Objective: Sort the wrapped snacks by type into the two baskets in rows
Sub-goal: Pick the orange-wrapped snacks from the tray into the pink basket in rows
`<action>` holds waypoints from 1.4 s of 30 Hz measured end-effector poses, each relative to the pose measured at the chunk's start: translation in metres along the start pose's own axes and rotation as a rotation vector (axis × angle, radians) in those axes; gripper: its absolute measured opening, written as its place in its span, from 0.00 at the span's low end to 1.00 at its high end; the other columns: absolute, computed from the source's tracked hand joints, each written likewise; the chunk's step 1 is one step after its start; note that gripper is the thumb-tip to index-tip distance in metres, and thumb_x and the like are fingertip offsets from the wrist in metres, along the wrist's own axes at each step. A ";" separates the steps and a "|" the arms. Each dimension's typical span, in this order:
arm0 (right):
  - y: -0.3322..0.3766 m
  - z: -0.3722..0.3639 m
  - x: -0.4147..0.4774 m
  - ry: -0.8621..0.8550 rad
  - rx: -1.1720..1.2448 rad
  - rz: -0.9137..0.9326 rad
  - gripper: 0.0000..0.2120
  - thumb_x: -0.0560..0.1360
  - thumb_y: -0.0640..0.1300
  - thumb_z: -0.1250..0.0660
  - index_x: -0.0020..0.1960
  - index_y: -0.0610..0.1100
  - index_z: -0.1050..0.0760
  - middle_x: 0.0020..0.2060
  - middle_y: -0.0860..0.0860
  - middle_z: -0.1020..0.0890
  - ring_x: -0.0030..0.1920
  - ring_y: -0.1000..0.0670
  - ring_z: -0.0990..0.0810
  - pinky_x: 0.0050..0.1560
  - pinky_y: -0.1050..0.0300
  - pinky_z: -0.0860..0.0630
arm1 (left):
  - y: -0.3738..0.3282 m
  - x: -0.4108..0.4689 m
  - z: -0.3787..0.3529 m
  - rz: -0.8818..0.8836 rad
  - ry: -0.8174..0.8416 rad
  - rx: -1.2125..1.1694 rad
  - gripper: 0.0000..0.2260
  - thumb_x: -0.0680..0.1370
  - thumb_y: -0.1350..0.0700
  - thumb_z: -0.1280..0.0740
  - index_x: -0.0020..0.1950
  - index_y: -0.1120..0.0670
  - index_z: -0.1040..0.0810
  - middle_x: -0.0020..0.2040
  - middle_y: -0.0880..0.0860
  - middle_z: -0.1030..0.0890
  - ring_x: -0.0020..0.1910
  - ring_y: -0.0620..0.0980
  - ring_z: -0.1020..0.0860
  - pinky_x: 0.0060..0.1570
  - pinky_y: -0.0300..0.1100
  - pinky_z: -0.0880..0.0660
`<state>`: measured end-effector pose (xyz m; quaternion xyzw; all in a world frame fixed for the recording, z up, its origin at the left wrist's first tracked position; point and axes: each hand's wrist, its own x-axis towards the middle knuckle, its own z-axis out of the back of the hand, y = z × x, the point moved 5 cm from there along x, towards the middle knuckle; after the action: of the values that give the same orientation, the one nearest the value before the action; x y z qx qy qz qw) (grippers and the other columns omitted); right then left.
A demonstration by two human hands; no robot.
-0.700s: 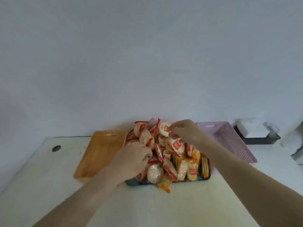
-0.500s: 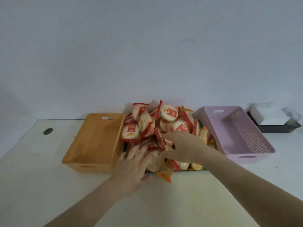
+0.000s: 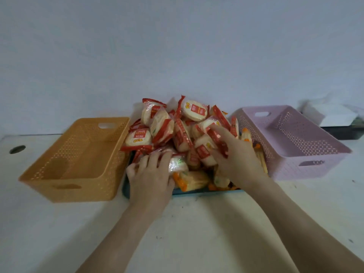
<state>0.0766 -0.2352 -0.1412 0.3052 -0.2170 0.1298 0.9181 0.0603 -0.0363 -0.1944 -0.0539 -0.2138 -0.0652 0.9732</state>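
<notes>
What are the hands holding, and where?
The right hand pinches a red-wrapped snack by its red edge; the left hand only rests on the pile, holding nothing.

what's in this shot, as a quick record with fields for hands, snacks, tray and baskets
left hand: flat on the pile's near-left, fingers fairly straight
right hand: on the pile's right, fingers curled round a red-wrapped packet
snack pile: red-wrapped round packets on top, orange-wrapped ones low in front
tray: teal, under the pile, between the baskets
orange basket: left of tray, no snacks seen inside
pink basket: right of tray, no snacks seen inside
sorting: not started
</notes>
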 end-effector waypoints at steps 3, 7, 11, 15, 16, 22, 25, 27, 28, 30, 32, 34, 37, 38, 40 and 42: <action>-0.014 0.005 -0.007 -0.164 0.274 -0.136 0.24 0.75 0.44 0.30 0.69 0.54 0.31 0.49 0.53 0.19 0.50 0.54 0.20 0.54 0.56 0.24 | 0.001 0.003 0.002 0.059 -0.099 -0.073 0.23 0.72 0.54 0.29 0.66 0.48 0.27 0.58 0.48 0.22 0.56 0.52 0.25 0.54 0.54 0.34; -0.036 -0.001 -0.005 -0.265 0.625 -0.268 0.17 0.71 0.44 0.27 0.59 0.50 0.24 0.50 0.51 0.17 0.52 0.54 0.18 0.55 0.47 0.20 | -0.004 0.009 0.017 0.093 -0.225 -0.255 0.19 0.79 0.56 0.41 0.70 0.47 0.28 0.68 0.47 0.25 0.68 0.51 0.30 0.64 0.56 0.36; -0.024 0.001 0.003 -0.120 0.415 -0.151 0.07 0.72 0.45 0.27 0.49 0.44 0.19 0.43 0.52 0.16 0.46 0.53 0.19 0.57 0.45 0.23 | -0.019 0.019 0.039 -0.020 -0.136 -0.388 0.15 0.80 0.46 0.42 0.64 0.48 0.23 0.63 0.47 0.23 0.62 0.52 0.27 0.58 0.50 0.27; -0.014 -0.002 -0.004 0.125 -0.290 -0.027 0.18 0.75 0.56 0.35 0.64 0.54 0.26 0.62 0.50 0.26 0.67 0.43 0.34 0.66 0.35 0.36 | -0.033 0.019 0.013 0.041 0.459 0.032 0.40 0.70 0.28 0.40 0.76 0.48 0.42 0.78 0.52 0.42 0.76 0.59 0.44 0.71 0.61 0.43; -0.014 -0.004 -0.006 0.223 -0.372 -0.052 0.25 0.75 0.57 0.36 0.71 0.58 0.35 0.69 0.50 0.32 0.72 0.41 0.41 0.68 0.33 0.40 | -0.034 0.019 0.010 0.060 0.519 0.076 0.45 0.69 0.27 0.38 0.78 0.48 0.47 0.79 0.53 0.47 0.77 0.60 0.48 0.71 0.62 0.47; -0.005 -0.008 -0.012 0.031 -0.423 0.011 0.30 0.75 0.46 0.35 0.74 0.55 0.41 0.65 0.47 0.28 0.66 0.42 0.33 0.60 0.42 0.33 | -0.012 0.026 0.024 0.130 0.379 0.152 0.43 0.66 0.31 0.30 0.75 0.46 0.42 0.73 0.52 0.33 0.71 0.60 0.36 0.65 0.63 0.38; -0.003 -0.011 -0.009 -0.085 -0.323 0.107 0.15 0.76 0.40 0.37 0.61 0.48 0.26 0.53 0.48 0.22 0.56 0.44 0.26 0.50 0.49 0.28 | -0.007 0.030 0.030 0.131 0.208 0.125 0.32 0.71 0.43 0.27 0.72 0.46 0.35 0.70 0.51 0.30 0.70 0.57 0.35 0.64 0.60 0.37; -0.005 -0.016 -0.007 -0.007 -0.220 0.098 0.15 0.75 0.41 0.35 0.62 0.48 0.26 0.53 0.49 0.23 0.56 0.45 0.26 0.50 0.51 0.26 | -0.004 0.033 0.033 0.127 0.101 0.068 0.26 0.73 0.49 0.28 0.69 0.48 0.30 0.65 0.50 0.26 0.67 0.55 0.31 0.62 0.58 0.36; -0.005 -0.020 -0.007 0.047 -0.214 0.105 0.17 0.75 0.42 0.34 0.64 0.48 0.28 0.56 0.49 0.24 0.57 0.46 0.28 0.53 0.52 0.27 | -0.002 0.034 0.033 0.115 0.069 0.027 0.24 0.73 0.50 0.28 0.67 0.48 0.28 0.63 0.50 0.24 0.65 0.55 0.29 0.62 0.56 0.35; -0.004 -0.025 -0.008 0.106 -0.308 0.175 0.20 0.75 0.43 0.34 0.66 0.49 0.28 0.60 0.49 0.28 0.61 0.46 0.33 0.59 0.52 0.29 | 0.002 0.034 0.033 0.061 0.020 -0.053 0.21 0.74 0.51 0.28 0.67 0.50 0.24 0.61 0.51 0.23 0.64 0.55 0.28 0.62 0.51 0.33; 0.000 -0.028 -0.009 0.118 -0.373 0.222 0.19 0.75 0.44 0.33 0.66 0.50 0.28 0.62 0.49 0.31 0.63 0.46 0.37 0.61 0.49 0.30 | 0.005 0.034 0.039 0.021 -0.046 -0.167 0.20 0.75 0.54 0.28 0.67 0.51 0.23 0.58 0.51 0.24 0.62 0.53 0.28 0.60 0.45 0.33; 0.003 -0.031 -0.009 0.136 -0.340 0.203 0.23 0.75 0.48 0.34 0.70 0.52 0.33 0.65 0.50 0.33 0.65 0.46 0.38 0.63 0.47 0.31 | 0.007 0.035 0.051 0.011 -0.156 -0.297 0.18 0.76 0.56 0.29 0.66 0.51 0.23 0.54 0.49 0.28 0.59 0.49 0.30 0.60 0.41 0.33; 0.011 -0.027 -0.008 0.188 0.040 0.112 0.36 0.75 0.56 0.35 0.78 0.52 0.48 0.74 0.52 0.38 0.72 0.49 0.41 0.69 0.46 0.37 | 0.011 0.035 0.069 0.073 -0.284 -0.565 0.16 0.76 0.57 0.30 0.64 0.49 0.23 0.55 0.46 0.29 0.57 0.43 0.29 0.59 0.32 0.32; 0.015 -0.025 -0.009 0.214 0.242 0.071 0.40 0.75 0.56 0.33 0.79 0.51 0.52 0.74 0.55 0.38 0.74 0.52 0.41 0.70 0.50 0.38 | 0.011 0.035 0.071 0.088 -0.267 -0.667 0.15 0.77 0.56 0.30 0.63 0.48 0.24 0.56 0.45 0.26 0.57 0.43 0.26 0.57 0.34 0.29; 0.025 -0.019 -0.011 0.251 0.554 0.002 0.45 0.74 0.54 0.31 0.79 0.53 0.57 0.69 0.65 0.34 0.70 0.61 0.36 0.66 0.62 0.38 | 0.007 0.035 0.073 0.097 -0.173 -0.918 0.11 0.78 0.53 0.32 0.60 0.46 0.25 0.53 0.46 0.18 0.53 0.46 0.19 0.50 0.42 0.21; 0.034 -0.013 -0.010 0.241 0.726 0.005 0.42 0.74 0.49 0.29 0.78 0.54 0.52 0.60 0.67 0.27 0.60 0.65 0.26 0.62 0.65 0.30 | -0.002 0.032 0.074 0.132 -0.092 -1.098 0.08 0.79 0.51 0.34 0.58 0.46 0.24 0.46 0.49 0.15 0.46 0.47 0.16 0.41 0.43 0.18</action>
<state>0.0590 -0.2013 -0.1383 0.5927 -0.0483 0.2353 0.7687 0.0585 -0.0321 -0.1140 -0.5693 -0.1869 -0.1034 0.7939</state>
